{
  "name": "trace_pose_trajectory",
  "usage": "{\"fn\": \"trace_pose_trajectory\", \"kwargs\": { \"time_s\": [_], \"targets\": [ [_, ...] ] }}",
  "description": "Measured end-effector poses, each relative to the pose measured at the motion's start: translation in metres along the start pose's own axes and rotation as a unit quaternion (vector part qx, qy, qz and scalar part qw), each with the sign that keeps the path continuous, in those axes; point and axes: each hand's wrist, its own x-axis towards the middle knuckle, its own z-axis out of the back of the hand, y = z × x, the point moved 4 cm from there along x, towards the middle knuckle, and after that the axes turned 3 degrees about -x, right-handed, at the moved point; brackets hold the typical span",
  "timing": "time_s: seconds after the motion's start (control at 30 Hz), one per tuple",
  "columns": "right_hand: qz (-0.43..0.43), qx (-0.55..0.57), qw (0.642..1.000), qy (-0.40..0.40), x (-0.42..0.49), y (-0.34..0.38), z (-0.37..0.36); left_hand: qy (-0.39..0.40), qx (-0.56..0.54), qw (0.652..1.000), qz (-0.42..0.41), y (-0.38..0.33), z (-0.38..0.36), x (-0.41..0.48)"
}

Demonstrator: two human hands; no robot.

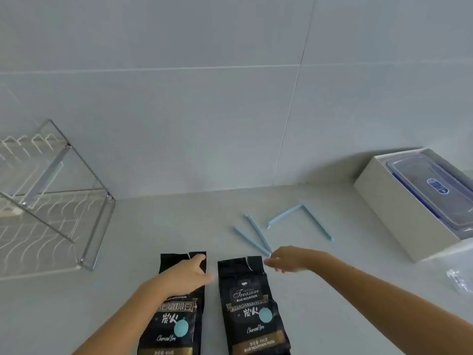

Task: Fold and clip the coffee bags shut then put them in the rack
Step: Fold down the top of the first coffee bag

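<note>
Grey tiled wall (179, 98) behind, pale tabletop (153, 226) below it. Wire rack (99, 228) stands far left against the wall with its slots unfilled, well apart from the bags; neither bag is racked yet. Open cardboard box (389, 213) far right, holding a clear lidded container (430, 188). Two black coffee bags lie flat side by side at the near edge, tops pointing toward the wall: left bag (176, 321) and right bag (250, 303). Both tops look torn open and unfolded, no clip on either. Left grip (186, 272) rests palm-down on the upper part of the left bag, fingers laid flat and released, likely pinning the bag so it stays put. Right grip (289, 258) reaches past the right bag's top corner, fingers extended and relaxed, holding nothing, fingertips just beside the hinge end of the near clip (258, 233); judged to be going for that clip. Both blue clips lie spread open in a V, ready to slide over a fold; the far clip (285, 215) sits nearer the box. Crumpled clear wrapper (458, 280) at the right edge. Folding not yet begun.
</note>
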Motion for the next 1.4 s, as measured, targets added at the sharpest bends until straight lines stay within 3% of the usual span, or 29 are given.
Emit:
{"fn": "trace_pose_trajectory", "kwargs": {
  "time_s": [0.17,0.4,0.5,0.6,0.77,0.87,1.03,1.13,1.2,1.27,1.33,1.4],
  "targets": [
    [-0.007,0.162,0.986,0.035,0.006,-0.002,-0.043,-0.031,-0.032,0.999,0.015,0.002,-0.041,0.008],
    [-0.021,0.429,0.903,-0.010,-0.015,-0.008,-0.076,-0.148,-0.240,0.959,0.009,-0.006,-0.064,-0.002],
    [-0.010,0.474,0.879,-0.043,-0.025,-0.013,-0.073,-0.089,-0.290,0.953,-0.025,-0.014,-0.068,-0.013],
    [0.018,0.487,0.872,-0.044,-0.032,-0.007,-0.068,-0.100,-0.306,0.945,-0.059,-0.018,-0.066,-0.019],
    [0.074,0.356,0.925,-0.114,-0.046,0.017,-0.052,-0.212,-0.395,0.892,-0.059,-0.018,-0.056,-0.030],
    [0.113,0.296,0.934,-0.165,-0.056,0.031,-0.042,-0.258,-0.422,0.867,-0.063,-0.022,-0.055,-0.038],
    [0.156,0.305,0.912,-0.225,-0.078,0.048,-0.021,-0.314,-0.423,0.840,-0.128,-0.036,-0.031,-0.058],
    [0.187,0.328,0.886,-0.268,-0.095,0.058,-0.002,-0.332,-0.456,0.802,-0.196,-0.045,-0.011,-0.074],
    [0.214,0.357,0.856,-0.306,-0.109,0.065,0.014,-0.353,-0.485,0.775,-0.200,-0.043,-0.003,-0.080],
    [0.243,0.406,0.816,-0.330,-0.120,0.068,0.031,-0.353,-0.477,0.785,-0.180,-0.040,0.003,-0.078],
    [0.260,0.447,0.794,-0.320,-0.123,0.069,0.039,-0.322,-0.428,0.827,-0.170,-0.043,0.005,-0.074],
    [0.241,0.412,0.817,-0.322,-0.113,0.064,0.036,-0.281,-0.411,0.851,-0.170,-0.043,0.001,-0.066]
  ]
}}
